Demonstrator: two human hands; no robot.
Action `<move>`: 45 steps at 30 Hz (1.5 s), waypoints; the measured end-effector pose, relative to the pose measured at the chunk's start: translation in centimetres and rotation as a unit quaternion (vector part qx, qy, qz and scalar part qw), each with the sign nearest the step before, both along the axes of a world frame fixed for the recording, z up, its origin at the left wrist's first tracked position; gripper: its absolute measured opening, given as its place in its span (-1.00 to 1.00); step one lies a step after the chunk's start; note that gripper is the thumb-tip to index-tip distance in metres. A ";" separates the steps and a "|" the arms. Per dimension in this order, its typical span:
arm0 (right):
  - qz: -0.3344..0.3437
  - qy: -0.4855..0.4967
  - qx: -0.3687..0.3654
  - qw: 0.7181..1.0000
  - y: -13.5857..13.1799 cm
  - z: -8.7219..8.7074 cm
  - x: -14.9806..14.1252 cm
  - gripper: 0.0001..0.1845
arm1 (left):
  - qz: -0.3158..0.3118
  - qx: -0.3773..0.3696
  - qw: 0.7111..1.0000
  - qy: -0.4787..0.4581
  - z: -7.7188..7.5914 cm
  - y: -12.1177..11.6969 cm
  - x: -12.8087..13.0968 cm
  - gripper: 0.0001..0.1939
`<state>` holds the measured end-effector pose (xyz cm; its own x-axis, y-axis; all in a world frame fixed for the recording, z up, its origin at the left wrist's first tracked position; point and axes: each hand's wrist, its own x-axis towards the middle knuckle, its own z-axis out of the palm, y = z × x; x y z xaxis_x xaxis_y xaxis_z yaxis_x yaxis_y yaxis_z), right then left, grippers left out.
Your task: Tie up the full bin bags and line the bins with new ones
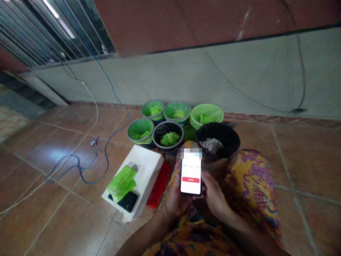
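Note:
A phone (190, 186) with a bright white screen, a row of zeros and a red button is held upright over my lap. My left hand (176, 199) wraps its left side and lower edge. Against its right side, my right hand (213, 192) grips with the thumb along the edge; the fingers behind the phone are hidden. Just beyond my knees stands a black bin (231, 138) with a grey crumpled bag inside. Next to it, a grey-rimmed bin (168, 124) lined in black holds a green plastic bag (170, 139).
More bins with green liners, including a light green one (220, 115), stand by the wall. Left of me, a white foam block (147, 156) carries a folded green bag (122, 181) and a dark flat object (129, 202). A red basket (159, 188) lies beside it. Blue cable (106, 156) crosses the floor.

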<state>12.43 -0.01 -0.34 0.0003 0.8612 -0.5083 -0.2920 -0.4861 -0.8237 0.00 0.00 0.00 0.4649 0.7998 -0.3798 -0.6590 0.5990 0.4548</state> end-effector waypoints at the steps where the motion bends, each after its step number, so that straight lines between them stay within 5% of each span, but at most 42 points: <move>1: -0.006 0.002 0.010 1.000 0.1 0.1 0.0 -0.48 | -0.003 0.001 1.000 -0.001 -0.1 0.0 0.0 -0.28; 45: -0.023 0.005 -0.003 1.000 -0.1 -0.3 -0.2 -0.38 | -0.011 0.013 1.000 -0.009 -0.4 -0.3 -0.2 -0.26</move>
